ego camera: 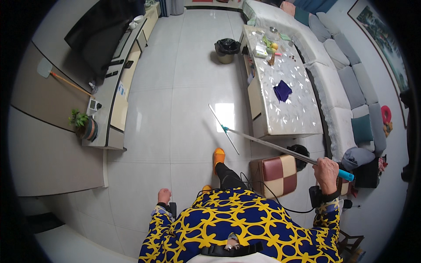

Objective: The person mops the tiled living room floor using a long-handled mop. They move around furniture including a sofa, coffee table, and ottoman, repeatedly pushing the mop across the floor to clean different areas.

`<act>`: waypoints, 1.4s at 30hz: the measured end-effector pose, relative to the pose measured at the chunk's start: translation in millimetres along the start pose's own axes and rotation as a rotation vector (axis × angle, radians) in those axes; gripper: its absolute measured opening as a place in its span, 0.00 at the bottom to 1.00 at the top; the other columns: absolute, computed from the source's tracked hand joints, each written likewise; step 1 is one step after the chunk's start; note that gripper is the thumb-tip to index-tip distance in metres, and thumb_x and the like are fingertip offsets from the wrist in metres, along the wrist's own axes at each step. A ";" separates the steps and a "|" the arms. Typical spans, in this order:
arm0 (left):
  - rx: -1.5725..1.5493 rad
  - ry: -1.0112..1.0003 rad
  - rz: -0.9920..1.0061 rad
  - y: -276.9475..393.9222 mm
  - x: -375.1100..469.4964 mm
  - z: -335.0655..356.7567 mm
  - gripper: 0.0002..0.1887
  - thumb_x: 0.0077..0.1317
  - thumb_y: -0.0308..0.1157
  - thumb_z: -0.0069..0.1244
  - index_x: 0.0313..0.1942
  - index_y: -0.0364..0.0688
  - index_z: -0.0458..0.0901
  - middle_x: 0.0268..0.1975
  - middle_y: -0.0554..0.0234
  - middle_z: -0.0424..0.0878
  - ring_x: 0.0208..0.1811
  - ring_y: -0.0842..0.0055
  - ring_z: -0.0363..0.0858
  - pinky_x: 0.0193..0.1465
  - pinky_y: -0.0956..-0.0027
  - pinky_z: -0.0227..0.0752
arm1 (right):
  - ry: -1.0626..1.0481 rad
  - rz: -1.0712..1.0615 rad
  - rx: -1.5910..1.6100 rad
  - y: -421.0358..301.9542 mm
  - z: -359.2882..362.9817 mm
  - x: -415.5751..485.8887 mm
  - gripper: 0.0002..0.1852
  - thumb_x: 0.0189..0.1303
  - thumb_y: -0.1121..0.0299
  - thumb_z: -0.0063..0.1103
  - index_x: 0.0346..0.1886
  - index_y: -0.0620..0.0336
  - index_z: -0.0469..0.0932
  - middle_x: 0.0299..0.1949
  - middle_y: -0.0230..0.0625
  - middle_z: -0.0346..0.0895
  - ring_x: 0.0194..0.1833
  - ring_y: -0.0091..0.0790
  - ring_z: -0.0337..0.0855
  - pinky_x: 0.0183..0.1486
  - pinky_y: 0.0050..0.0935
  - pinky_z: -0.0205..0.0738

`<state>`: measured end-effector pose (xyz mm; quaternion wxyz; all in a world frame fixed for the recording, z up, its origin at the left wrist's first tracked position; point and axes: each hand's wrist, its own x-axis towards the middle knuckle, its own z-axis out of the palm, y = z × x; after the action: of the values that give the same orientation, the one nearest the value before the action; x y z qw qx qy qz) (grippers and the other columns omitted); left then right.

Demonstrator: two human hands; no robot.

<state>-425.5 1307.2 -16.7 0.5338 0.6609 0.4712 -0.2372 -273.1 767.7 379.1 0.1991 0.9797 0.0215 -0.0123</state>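
Observation:
My right hand (325,171) is closed around the pole of a long-handled floor squeegee (269,144), just ahead of its blue end grip. The metal pole slants down to the left. At its far end, a teal joint carries the thin, straight blade (215,114), angled across the grey tiled floor (194,131) in front of my feet. Low on my left side, my left hand (164,196) hangs with its fingers curled and nothing visible in it. One orange slipper (218,157) is forward, near the blade; the other is mostly hidden under my patterned clothing.
A checked stool (279,176) and a black-lined bin (298,156) stand right, under the pole. Beyond are a coffee table (289,116) with a dark purple cloth (283,91), a sofa (332,88) and another bin (227,52). A TV cabinet (115,131) lines the left.

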 end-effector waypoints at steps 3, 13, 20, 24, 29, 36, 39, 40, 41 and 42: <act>-0.036 0.031 0.000 35.8 22.5 -3.8 0.14 0.55 0.28 0.47 0.42 0.35 0.72 0.28 0.62 0.76 0.23 0.78 0.73 0.19 0.75 0.64 | 0.102 0.039 0.097 -4.6 35.6 45.4 0.11 0.38 0.64 0.63 0.18 0.58 0.72 0.18 0.41 0.71 0.25 0.45 0.75 0.27 0.40 0.67; -0.080 0.068 -0.085 163.3 50.9 -15.9 0.13 0.56 0.27 0.48 0.41 0.33 0.72 0.32 0.60 0.76 0.27 0.75 0.76 0.21 0.73 0.68 | -0.102 0.209 0.382 -83.7 149.5 239.6 0.13 0.44 0.59 0.60 0.21 0.59 0.75 0.22 0.45 0.75 0.29 0.48 0.77 0.32 0.43 0.69; -0.244 0.090 -0.082 166.0 145.7 -22.0 0.05 0.55 0.27 0.48 0.28 0.35 0.77 0.23 0.60 0.76 0.23 0.71 0.76 0.21 0.69 0.68 | -0.063 0.096 0.484 -109.3 138.4 386.7 0.13 0.43 0.60 0.61 0.19 0.60 0.75 0.21 0.45 0.75 0.28 0.48 0.77 0.29 0.44 0.67; 1.424 -0.053 0.700 209.4 215.3 -24.1 0.07 0.48 0.32 0.49 0.18 0.40 0.79 0.22 0.56 0.78 0.25 0.61 0.77 0.26 0.60 0.70 | -0.014 0.038 0.434 -123.1 123.9 462.7 0.12 0.41 0.61 0.60 0.18 0.61 0.74 0.19 0.44 0.74 0.26 0.46 0.77 0.27 0.42 0.67; 1.543 -0.073 0.666 283.6 305.7 -45.5 0.03 0.46 0.33 0.51 0.19 0.46 0.80 0.24 0.63 0.79 0.28 0.66 0.78 0.29 0.64 0.72 | 0.102 -0.036 0.406 -155.6 100.1 555.2 0.12 0.39 0.63 0.61 0.15 0.59 0.70 0.16 0.42 0.72 0.23 0.45 0.76 0.25 0.40 0.66; 0.789 -0.010 0.341 538.6 370.7 -62.1 0.05 0.56 0.30 0.47 0.32 0.39 0.75 0.26 0.64 0.75 0.24 0.72 0.74 0.19 0.70 0.65 | -0.012 0.073 0.306 -175.7 55.5 650.6 0.10 0.42 0.63 0.61 0.19 0.58 0.73 0.17 0.41 0.72 0.23 0.44 0.76 0.26 0.40 0.68; -0.064 0.093 0.036 619.0 406.5 -58.3 0.12 0.59 0.28 0.46 0.43 0.34 0.70 0.32 0.61 0.75 0.25 0.77 0.74 0.17 0.74 0.63 | -0.030 0.135 0.314 -183.7 46.0 685.0 0.11 0.41 0.62 0.62 0.19 0.60 0.73 0.18 0.42 0.73 0.24 0.45 0.76 0.26 0.40 0.67; -0.052 0.080 0.051 640.9 423.0 -57.2 0.12 0.59 0.28 0.46 0.43 0.35 0.70 0.32 0.61 0.75 0.26 0.77 0.74 0.18 0.74 0.63 | -0.037 0.158 0.316 -184.3 45.7 698.8 0.11 0.41 0.62 0.62 0.20 0.59 0.73 0.18 0.42 0.73 0.24 0.45 0.76 0.26 0.40 0.67; -0.042 0.068 0.066 661.3 438.5 -55.2 0.12 0.58 0.28 0.46 0.43 0.35 0.70 0.32 0.61 0.75 0.27 0.77 0.74 0.19 0.74 0.64 | -0.043 0.179 0.319 -183.6 46.1 713.6 0.11 0.41 0.62 0.62 0.20 0.59 0.73 0.18 0.42 0.72 0.25 0.45 0.76 0.26 0.40 0.67; -0.029 0.066 0.069 685.1 450.3 -48.5 0.13 0.58 0.28 0.46 0.43 0.36 0.70 0.32 0.61 0.75 0.27 0.77 0.74 0.19 0.75 0.64 | -0.052 0.206 0.323 -181.7 49.1 727.4 0.11 0.41 0.62 0.62 0.20 0.58 0.73 0.18 0.42 0.72 0.25 0.45 0.76 0.26 0.41 0.67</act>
<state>365.2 1528.2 -38.8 0.5351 0.6766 0.4689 -0.1897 444.1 942.7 239.4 0.0401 0.9953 -0.0862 -0.0206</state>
